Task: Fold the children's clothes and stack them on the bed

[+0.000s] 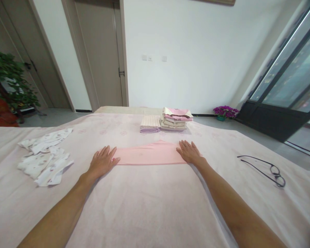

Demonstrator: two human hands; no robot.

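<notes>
A pink folded garment (147, 155) lies flat across the middle of the cloth-covered surface (144, 206), its long straight edge toward me. On its left end rests my left hand (103, 161), palm down with the fingers stretched out. My right hand (188, 151) lies flat on the other end, fingers spread. Neither hand grips anything. What kind of garment it is cannot be made out. Both palms hide its ends.
Beyond the pink piece stand a stack of folded clothes (176, 123) and a smaller striped folded pile (150, 124). Crumpled white printed clothing (48, 160) lies at the left. Black-framed eyeglasses (270, 172) lie at the right. Purple flowers (225, 112) stand on the floor behind.
</notes>
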